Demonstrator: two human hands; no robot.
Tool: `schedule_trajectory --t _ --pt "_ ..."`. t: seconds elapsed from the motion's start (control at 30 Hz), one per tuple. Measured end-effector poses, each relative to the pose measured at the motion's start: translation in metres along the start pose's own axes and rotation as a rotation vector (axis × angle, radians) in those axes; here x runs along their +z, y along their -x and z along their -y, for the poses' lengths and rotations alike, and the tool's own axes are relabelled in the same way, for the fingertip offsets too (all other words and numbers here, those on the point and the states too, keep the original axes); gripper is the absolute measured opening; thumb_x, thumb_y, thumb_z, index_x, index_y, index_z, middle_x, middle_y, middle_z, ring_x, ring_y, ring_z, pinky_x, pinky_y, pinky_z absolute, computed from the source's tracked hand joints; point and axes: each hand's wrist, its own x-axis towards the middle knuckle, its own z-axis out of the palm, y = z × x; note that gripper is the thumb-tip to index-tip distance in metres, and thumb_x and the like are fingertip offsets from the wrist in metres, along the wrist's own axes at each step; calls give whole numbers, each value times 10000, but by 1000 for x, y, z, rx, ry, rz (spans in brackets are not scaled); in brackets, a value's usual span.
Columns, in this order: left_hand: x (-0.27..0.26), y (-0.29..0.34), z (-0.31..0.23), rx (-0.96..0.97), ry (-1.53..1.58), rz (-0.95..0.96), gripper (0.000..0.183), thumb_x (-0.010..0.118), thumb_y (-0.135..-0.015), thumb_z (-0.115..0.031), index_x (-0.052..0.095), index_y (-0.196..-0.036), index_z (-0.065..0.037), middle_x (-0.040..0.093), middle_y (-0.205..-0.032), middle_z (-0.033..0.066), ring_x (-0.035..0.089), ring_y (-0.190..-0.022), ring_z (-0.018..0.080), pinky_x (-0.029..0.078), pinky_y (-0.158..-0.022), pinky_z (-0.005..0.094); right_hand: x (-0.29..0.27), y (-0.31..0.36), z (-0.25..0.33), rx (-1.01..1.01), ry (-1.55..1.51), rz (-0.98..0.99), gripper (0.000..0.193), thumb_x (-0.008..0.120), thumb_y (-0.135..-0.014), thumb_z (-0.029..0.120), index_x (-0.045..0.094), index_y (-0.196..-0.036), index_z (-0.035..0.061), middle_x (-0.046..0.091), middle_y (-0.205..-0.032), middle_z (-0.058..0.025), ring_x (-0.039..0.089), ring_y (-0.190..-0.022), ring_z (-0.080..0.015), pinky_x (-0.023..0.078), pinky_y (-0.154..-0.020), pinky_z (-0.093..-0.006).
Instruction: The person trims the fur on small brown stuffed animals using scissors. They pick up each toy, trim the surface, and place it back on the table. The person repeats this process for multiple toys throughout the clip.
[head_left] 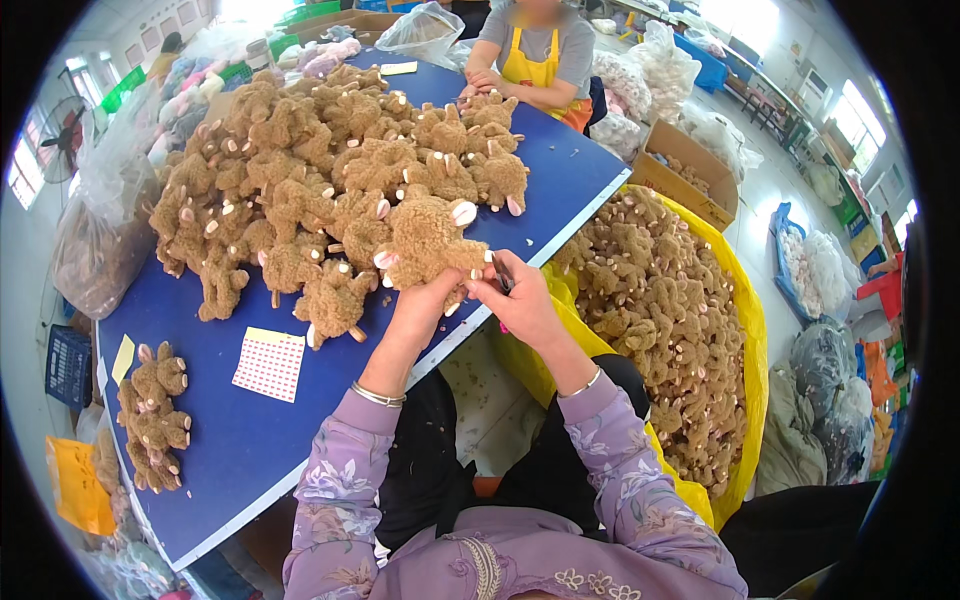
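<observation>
A curly brown plush toy [425, 232] with pinkish-white ears and feet is held up at the table's near edge. My left hand [428, 303] is closed around its lower side. Beside it, my right hand [522, 305] is closed on small dark thread snips [504, 274], partly hidden by the fingers, and its fingertips meet the toy's limb. Just beyond my hands, a big heap of similar plush toys [290, 150] covers much of the blue table [215, 400].
To my right stands a yellow sack [757, 400] full of plush toys, with a cardboard box [655, 180] behind. A label sheet [270, 364] and several toys [155, 415] lie at the table's left. Across the table sits a person in a yellow apron [530, 65].
</observation>
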Motion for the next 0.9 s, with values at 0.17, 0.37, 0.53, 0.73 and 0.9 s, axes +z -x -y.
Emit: schedule_trajectory --t 0.17,0.37,0.53,0.73,0.9 --pt "10 4 -5 98 -126 -72 129 612 -849 -121 617 -927 -18 598 -793 -3 542 -683 74 423 -557 245 -1 -1 -2 29 37 -23 238 714 -817 157 548 -879 -3 535 -730 23 435 -645 -45 401 -574 -226" --pt "15 11 -7 196 -349 -125 91 602 -853 -99 616 -903 -25 585 -748 -6 531 -639 71 412 -531 227 3 -7 6 76 -251 -80 173 692 -824 113 567 -876 6 563 -756 28 453 -671 -40 407 -593 -222" --pt "5 0 -6 -3 30 -48 151 563 -894 -172 631 -899 -38 539 -685 -15 463 -559 68 343 -483 225 9 -4 1 -60 -72 -26 199 701 -818 79 586 -973 28 536 -776 66 416 -624 -3 342 -548 -181" --pt "7 2 -10 -116 113 -22 198 507 -923 -217 623 -928 -57 527 -669 -22 462 -553 68 350 -498 226 10 -4 2 -46 -107 1 196 677 -821 50 612 -1004 26 560 -734 39 449 -637 -29 390 -578 -202" --pt "7 3 -10 -125 93 7 206 497 -929 -218 615 -938 -50 524 -661 -20 463 -544 70 357 -479 223 9 -3 11 -89 27 2 196 675 -835 63 615 -1015 18 571 -738 30 461 -640 -33 412 -586 -224"
